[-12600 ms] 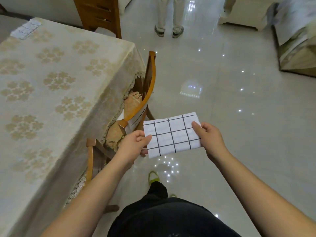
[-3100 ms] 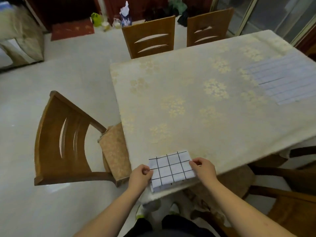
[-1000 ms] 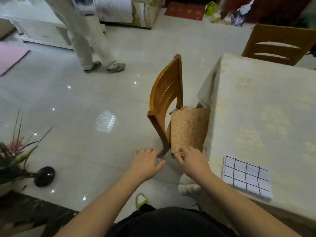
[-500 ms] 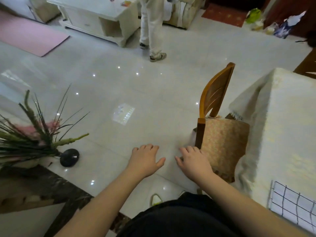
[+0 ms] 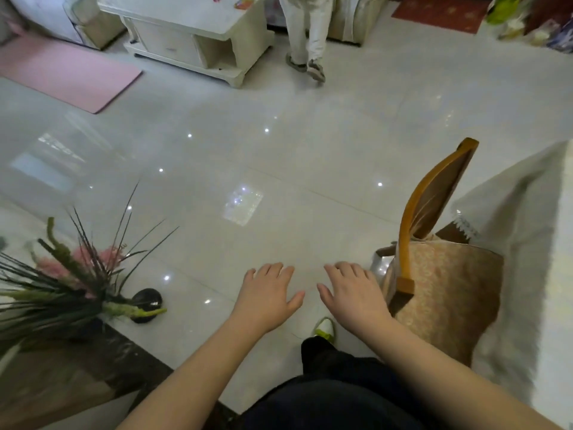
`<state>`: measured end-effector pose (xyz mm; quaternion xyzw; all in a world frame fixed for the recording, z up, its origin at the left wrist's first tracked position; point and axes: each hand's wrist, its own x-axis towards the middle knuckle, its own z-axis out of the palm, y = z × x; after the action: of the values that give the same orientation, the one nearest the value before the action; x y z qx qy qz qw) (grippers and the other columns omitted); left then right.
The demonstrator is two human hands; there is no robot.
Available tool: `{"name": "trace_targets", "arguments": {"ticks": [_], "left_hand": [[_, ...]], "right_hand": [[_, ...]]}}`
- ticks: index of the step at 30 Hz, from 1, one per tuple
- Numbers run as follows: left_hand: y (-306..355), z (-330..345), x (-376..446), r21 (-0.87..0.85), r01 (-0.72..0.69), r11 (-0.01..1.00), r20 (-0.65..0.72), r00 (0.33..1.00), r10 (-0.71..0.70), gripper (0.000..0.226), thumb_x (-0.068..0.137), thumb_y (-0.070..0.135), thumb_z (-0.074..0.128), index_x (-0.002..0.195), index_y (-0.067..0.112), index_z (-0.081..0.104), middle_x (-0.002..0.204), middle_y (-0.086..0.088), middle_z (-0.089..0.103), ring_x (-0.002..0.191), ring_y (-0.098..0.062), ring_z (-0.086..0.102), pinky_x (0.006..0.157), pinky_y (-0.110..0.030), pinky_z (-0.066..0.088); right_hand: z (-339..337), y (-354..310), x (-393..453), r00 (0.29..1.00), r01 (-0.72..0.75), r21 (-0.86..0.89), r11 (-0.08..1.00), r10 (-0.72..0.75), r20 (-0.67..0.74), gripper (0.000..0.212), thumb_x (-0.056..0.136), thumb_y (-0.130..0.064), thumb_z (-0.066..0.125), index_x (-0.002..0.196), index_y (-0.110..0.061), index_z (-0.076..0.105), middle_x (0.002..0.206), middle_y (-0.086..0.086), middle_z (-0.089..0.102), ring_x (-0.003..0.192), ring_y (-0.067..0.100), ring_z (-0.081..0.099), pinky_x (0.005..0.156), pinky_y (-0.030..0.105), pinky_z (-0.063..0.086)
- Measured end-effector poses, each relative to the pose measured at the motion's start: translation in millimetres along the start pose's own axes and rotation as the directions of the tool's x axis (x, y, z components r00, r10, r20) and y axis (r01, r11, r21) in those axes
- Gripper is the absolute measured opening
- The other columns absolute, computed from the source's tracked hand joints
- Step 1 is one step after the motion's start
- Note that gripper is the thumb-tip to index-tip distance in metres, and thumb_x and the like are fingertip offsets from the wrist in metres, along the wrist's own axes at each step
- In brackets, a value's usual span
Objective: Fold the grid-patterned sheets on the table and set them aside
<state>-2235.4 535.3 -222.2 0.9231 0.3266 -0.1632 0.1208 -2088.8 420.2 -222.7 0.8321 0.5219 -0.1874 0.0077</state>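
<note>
Both hands out front, palms down, fingers relaxed & spread: left hand (image 5: 266, 297), right hand (image 5: 352, 294), holding nothing.

Two hands — the left hand (image 5: 269, 294) and the right hand (image 5: 352, 291) — are held out flat over the shiny floor (image 5: 279, 169), holding nothing. A wooden chair (image 5: 431, 212) stands at the right, tucked against the surface (image 5: 533, 243) with its pale cloth. A plant (image 5: 68, 280) sits at the left — someone's legs (image 5: 305, 32) show far off.
</note>
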Motion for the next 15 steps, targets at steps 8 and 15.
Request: {"name": "trace_targets", "arguments": {"ticks": [8,15], "left_hand": [[-21,-47,77,-0.028,-0.003,1.0,0.045,0.999,0.005,0.069,0.096,0.062,0.024,0.155,0.028,0.012,0.16,-0.001,0.021,0.146,-0.02,0.019,0.117,-0.044,0.018],[-46,-88,155,-0.027,-0.086,0.996,0.049,0.995,0.087,0.069,0.096,0.059,0.029,0.154,0.025,0.014,0.159,-0.001,0.025,0.144,-0.019,0.023,0.115,-0.041,0.026]], "right_hand": [[-43,14,91,1.0,0.001,0.032,0.999,-0.002,0.029,0.056,0.101,-0.049,0.028,0.148,-0.02,0.033,0.148,0.004,0.043,0.134,0.024,0.039,0.108,0.039,0.03],[-70,22,164,0.996,-0.079,0.036,0.996,0.078,0.047,0.057,0.101,-0.05,0.026,0.149,-0.02,0.03,0.15,0.002,0.04,0.136,0.024,0.038,0.111,0.039,0.029]]}}
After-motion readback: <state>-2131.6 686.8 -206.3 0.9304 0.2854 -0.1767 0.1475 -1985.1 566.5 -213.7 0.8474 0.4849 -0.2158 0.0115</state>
